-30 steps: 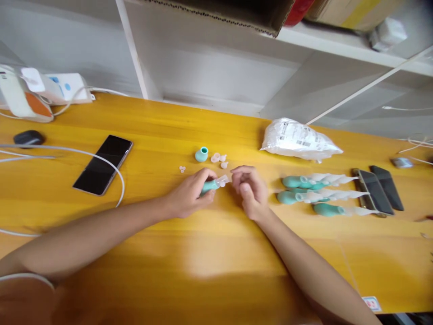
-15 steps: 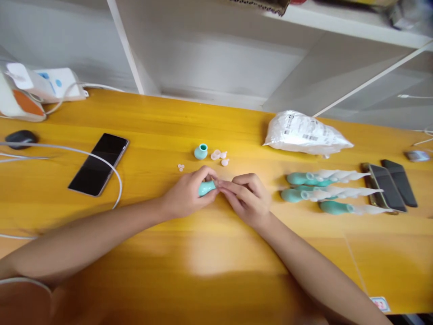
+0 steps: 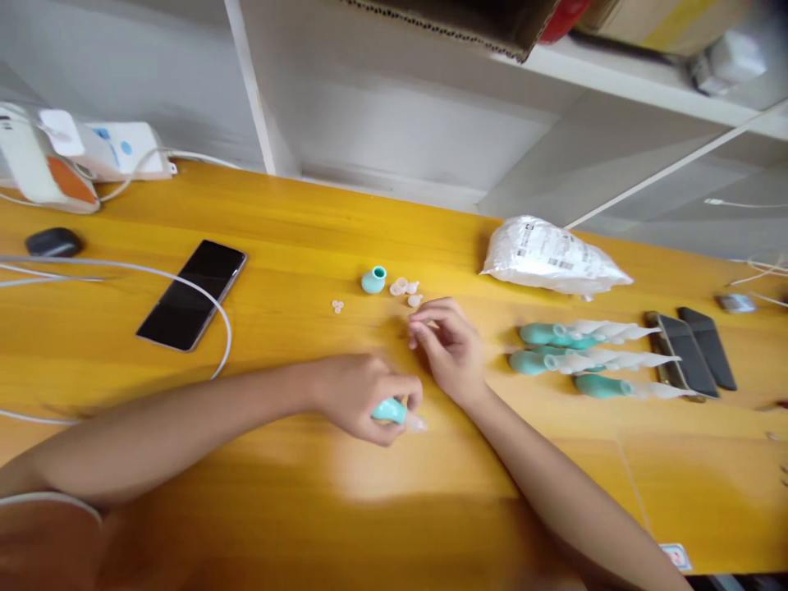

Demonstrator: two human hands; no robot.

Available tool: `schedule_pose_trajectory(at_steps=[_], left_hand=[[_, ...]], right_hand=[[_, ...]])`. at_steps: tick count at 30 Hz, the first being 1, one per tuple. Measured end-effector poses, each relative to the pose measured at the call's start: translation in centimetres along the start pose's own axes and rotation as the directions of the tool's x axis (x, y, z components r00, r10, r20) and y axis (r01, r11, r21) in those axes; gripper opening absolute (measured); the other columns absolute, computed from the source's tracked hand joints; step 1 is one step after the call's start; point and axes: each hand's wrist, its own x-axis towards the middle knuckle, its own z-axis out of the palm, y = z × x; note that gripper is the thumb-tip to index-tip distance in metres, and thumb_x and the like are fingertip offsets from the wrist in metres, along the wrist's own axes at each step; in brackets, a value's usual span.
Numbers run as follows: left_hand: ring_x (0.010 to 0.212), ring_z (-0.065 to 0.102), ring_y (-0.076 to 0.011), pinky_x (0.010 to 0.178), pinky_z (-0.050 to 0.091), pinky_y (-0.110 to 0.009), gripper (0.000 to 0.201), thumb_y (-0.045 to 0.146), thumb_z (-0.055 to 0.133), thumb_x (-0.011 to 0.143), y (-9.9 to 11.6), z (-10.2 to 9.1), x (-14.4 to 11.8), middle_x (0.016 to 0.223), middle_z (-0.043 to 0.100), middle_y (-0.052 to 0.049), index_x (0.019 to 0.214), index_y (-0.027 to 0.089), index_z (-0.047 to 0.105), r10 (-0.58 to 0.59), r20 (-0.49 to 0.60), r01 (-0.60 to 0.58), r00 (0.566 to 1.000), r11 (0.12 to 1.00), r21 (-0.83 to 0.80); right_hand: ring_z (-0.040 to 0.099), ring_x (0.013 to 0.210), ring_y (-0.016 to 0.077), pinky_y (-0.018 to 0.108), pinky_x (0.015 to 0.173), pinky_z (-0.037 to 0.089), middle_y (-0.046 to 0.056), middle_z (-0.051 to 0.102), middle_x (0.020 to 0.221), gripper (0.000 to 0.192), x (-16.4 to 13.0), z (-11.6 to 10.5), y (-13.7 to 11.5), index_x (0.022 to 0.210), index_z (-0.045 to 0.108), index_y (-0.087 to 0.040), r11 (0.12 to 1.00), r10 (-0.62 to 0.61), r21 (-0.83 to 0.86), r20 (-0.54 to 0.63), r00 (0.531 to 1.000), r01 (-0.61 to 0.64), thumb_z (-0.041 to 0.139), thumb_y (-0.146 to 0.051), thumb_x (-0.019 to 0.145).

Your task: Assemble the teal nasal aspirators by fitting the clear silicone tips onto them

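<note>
My left hand (image 3: 369, 398) is wrapped round a teal squeeze bulb (image 3: 389, 410). A short translucent tip (image 3: 416, 422), blurred, sticks out of the bulb's right end. My right hand (image 3: 452, 349) is up and to the right of it, thumb and fingertips pinched together; whatever is between them is hidden or too small to name. Just beyond its fingertips lie several small translucent caps (image 3: 403, 286). A loose teal bulb (image 3: 373, 280) with an open mouth stands left of the caps. Tiny pale discs (image 3: 337, 306) are grouped further left.
Several teal bulbs with long translucent nozzles (image 3: 591, 361) lie in rows at right, beside two dark phones (image 3: 702, 349). A white plastic parcel (image 3: 551, 256) is behind them. At left, a cable (image 3: 185, 283) crosses a black phone (image 3: 192, 295). A shelf (image 3: 628, 74) overhangs the back.
My hands have come apart. The left has moved down toward me with the bulb, which now shows a translucent tip. The right has let go of it and risen slightly. The view has shifted.
</note>
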Motion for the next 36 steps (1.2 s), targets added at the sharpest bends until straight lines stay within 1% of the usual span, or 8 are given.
schedule_pose_trajectory(at_steps=[3, 5, 11, 17, 21, 25, 28, 36], left_hand=[[0.061, 0.065, -0.0136, 0.060, 0.044, -0.025, 0.030, 0.021, 0.086, 0.084, 0.2, 0.7, -0.2, 0.079, 0.078, 0.006, 0.109, 0.026, 0.071, 0.014, 0.098, -0.012, 0.995, 1.000, -0.021], [0.061, 0.065, -0.0140, 0.058, 0.043, -0.025, 0.030, 0.019, 0.086, 0.082, 0.3, 0.8, -0.1, 0.080, 0.079, 0.005, 0.108, 0.026, 0.071, -0.005, 0.137, 0.008, 0.991, 1.000, -0.025], [0.062, 0.069, -0.0165, 0.056, 0.042, -0.026, 0.030, 0.021, 0.086, 0.081, 0.2, 0.9, -0.1, 0.077, 0.079, 0.005, 0.107, 0.026, 0.072, -0.020, 0.178, 0.017, 0.984, 1.000, 0.014], [0.056, 0.062, -0.0153, 0.054, 0.040, -0.027, 0.028, 0.020, 0.087, 0.080, 0.1, 1.5, -0.2, 0.069, 0.073, 0.006, 0.100, 0.026, 0.070, 0.056, 0.121, -0.059, 0.991, 0.998, 0.020], [0.054, 0.055, -0.0139, 0.054, 0.038, -0.027, 0.028, 0.016, 0.087, 0.078, 0.5, 1.3, -0.1, 0.063, 0.063, 0.009, 0.097, 0.025, 0.068, 0.050, 0.121, -0.053, 0.991, 0.998, 0.023], [0.061, 0.060, -0.0148, 0.057, 0.041, -0.026, 0.026, 0.021, 0.088, 0.083, 0.6, 1.0, 0.0, 0.071, 0.070, 0.007, 0.099, 0.025, 0.068, 0.017, 0.160, -0.019, 0.987, 1.000, 0.011], [0.060, 0.061, -0.0147, 0.057, 0.040, -0.026, 0.026, 0.021, 0.087, 0.083, 0.5, 1.0, 0.0, 0.071, 0.070, 0.007, 0.099, 0.025, 0.068, 0.001, 0.157, -0.001, 0.988, 1.000, -0.003], [0.054, 0.058, -0.0136, 0.053, 0.038, -0.026, 0.025, 0.019, 0.086, 0.081, 0.4, 1.2, 0.0, 0.067, 0.069, 0.007, 0.098, 0.025, 0.069, 0.014, 0.121, -0.011, 0.993, 1.000, -0.027]], right_hand=[[0.075, 0.081, 0.0178, 0.033, 0.067, 0.067, 0.007, 0.074, 0.108, 0.006, 0.2, 1.1, -0.4, 0.111, 0.079, -0.025, 0.998, -0.016, -0.048, 0.226, 0.974, 0.027, 0.073, -0.025, 0.113], [0.075, 0.082, 0.0182, 0.032, 0.069, 0.065, 0.006, 0.076, 0.102, 0.006, 0.6, 2.0, -0.9, 0.111, 0.078, -0.025, 0.989, -0.045, -0.122, 0.282, 0.958, 0.082, 0.073, -0.021, 0.112], [0.074, 0.083, 0.0195, 0.034, 0.075, 0.065, 0.005, 0.078, 0.098, 0.010, 2.9, 4.9, -0.9, 0.107, 0.073, -0.024, 0.964, -0.062, -0.224, 0.335, 0.940, 0.144, 0.069, -0.015, 0.109], [0.077, 0.098, 0.0246, 0.041, 0.092, 0.067, 0.009, 0.080, 0.106, 0.012, 4.2, 7.0, 0.0, 0.107, 0.076, -0.023, 0.945, -0.098, -0.269, 0.314, 0.944, 0.188, 0.067, -0.021, 0.114], [0.078, 0.100, 0.0264, 0.044, 0.093, 0.068, 0.011, 0.080, 0.110, 0.008, 3.9, 6.4, 0.0, 0.114, 0.077, -0.024, 0.931, -0.087, -0.312, 0.314, 0.945, 0.189, 0.069, -0.024, 0.114], [0.077, 0.092, 0.0246, 0.042, 0.086, 0.069, 0.012, 0.079, 0.113, 0.012, 3.6, 5.1, 0.0, 0.119, 0.077, -0.022, 0.917, -0.078, -0.347, 0.325, 0.943, 0.195, 0.069, -0.018, 0.111], [0.077, 0.094, 0.0254, 0.041, 0.087, 0.069, 0.012, 0.078, 0.109, 0.012, 3.4, 4.6, -0.1, 0.117, 0.078, -0.022, 0.908, -0.075, -0.364, 0.344, 0.936, 0.207, 0.067, -0.018, 0.112], [0.077, 0.096, 0.0258, 0.042, 0.089, 0.068, 0.011, 0.078, 0.107, 0.022, 3.2, 4.8, 0.0, 0.125, 0.082, -0.025, 0.885, -0.098, -0.387, 0.390, 0.916, 0.260, 0.062, -0.022, 0.116]])
